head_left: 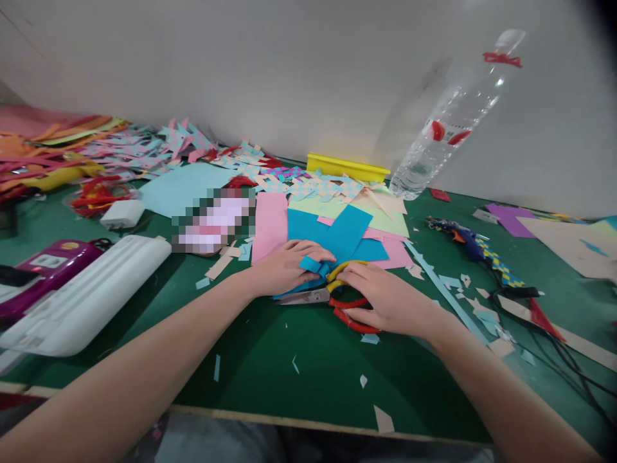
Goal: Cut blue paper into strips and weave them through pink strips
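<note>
Fingers of my left hand (289, 267) are closed on a small folded blue paper piece (310, 263), with more blue paper under the hand. My right hand (380, 296) grips scissors (308, 296) with one yellow and one red handle; their blades point left, just below my left hand. Beyond both hands lie blue sheets (349, 231), resting over pink paper (270, 225) and light green paper (385, 220).
A clear bottle (453, 128) leans on the wall behind. At left are a white device (91, 296), a purple device (58, 276), a white adapter (122, 213) and a pixelated phone (214, 225). Cables (569, 354) and paper scraps (486, 315) lie right.
</note>
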### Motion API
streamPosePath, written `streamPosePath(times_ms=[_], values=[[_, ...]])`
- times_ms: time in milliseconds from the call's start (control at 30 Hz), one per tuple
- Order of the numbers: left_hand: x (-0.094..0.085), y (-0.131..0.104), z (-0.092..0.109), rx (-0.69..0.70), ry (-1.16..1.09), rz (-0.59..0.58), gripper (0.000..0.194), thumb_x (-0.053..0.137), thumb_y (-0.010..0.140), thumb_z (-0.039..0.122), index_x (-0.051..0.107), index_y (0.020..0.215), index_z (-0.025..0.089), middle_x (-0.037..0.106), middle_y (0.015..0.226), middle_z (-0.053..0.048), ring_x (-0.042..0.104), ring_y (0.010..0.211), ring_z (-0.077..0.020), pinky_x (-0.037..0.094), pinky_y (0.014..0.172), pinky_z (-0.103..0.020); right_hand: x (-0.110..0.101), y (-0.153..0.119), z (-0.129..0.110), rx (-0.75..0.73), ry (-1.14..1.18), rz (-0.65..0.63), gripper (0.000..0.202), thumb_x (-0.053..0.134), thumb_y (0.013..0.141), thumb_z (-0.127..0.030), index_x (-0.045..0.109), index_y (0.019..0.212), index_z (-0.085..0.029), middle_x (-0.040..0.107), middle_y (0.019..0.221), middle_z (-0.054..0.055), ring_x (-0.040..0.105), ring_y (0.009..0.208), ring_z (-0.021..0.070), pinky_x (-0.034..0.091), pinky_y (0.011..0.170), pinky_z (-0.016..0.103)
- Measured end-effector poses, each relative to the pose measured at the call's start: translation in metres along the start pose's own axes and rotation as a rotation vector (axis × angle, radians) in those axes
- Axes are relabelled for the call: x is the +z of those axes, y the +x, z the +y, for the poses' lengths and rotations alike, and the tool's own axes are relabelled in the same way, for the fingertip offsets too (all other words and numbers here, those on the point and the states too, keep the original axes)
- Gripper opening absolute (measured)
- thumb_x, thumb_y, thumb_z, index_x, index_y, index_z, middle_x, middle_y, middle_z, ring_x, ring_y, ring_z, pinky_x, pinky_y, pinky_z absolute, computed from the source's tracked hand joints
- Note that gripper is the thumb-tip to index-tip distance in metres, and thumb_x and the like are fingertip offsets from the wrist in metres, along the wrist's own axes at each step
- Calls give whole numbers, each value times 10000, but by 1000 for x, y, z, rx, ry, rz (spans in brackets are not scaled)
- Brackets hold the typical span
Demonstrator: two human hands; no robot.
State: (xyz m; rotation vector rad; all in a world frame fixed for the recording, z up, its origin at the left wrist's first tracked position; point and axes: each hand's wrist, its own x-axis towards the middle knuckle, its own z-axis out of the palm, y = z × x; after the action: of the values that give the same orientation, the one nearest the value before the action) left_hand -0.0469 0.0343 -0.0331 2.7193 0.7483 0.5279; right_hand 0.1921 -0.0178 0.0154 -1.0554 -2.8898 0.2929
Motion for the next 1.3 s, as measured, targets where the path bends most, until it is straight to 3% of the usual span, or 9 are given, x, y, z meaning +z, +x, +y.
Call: streamPosePath(times_ms=[767,967,1067,1200,1300], values=[[-5,-2,3,-11,-87,-31,389,447,947,231,398,1324,313,495,1363,5,371,1297,-184,252,1064,-360,-1,-5,-2,-10,63,12,366,586,843,-365,584,1136,-147,627,1088,132,555,1078,278,485,878,440],[-6,1,2,-36,-95,-36,373,453,955,323,408,1324,291,507,1349,-33,402,1281,-203,295,1051,-395,-6,-24,21,-23,267,39,266,639,748,-233,628,1013,-226,647,1106,66,519,1184,250,460,944,380],[-4,3,0,-21,-110,18,315,503,932,312,495,1245,274,535,1310,-39,424,1264,-194,324,1051,-395,-6,-33,48,89,338,78,319,634,748,-253,615,1067,-235,631,1164,65,588,1084,242,492,885,365],[-3,5,-1,-17,-100,21,241,523,920,277,575,1155,261,556,1276,-38,441,1239,-198,373,1021,-387,1,-39,80,393,326,338,361,591,786,-324,586,1128,-207,628,1168,101,630,969,259,513,791,379],[-6,6,1,-60,-46,-13,236,504,928,286,587,1144,240,546,1286,-47,446,1222,-214,379,1015,-394,8,-39,92,636,151,518,418,611,754,-365,576,1128,-182,629,1138,119,613,976,286,497,784,400]])
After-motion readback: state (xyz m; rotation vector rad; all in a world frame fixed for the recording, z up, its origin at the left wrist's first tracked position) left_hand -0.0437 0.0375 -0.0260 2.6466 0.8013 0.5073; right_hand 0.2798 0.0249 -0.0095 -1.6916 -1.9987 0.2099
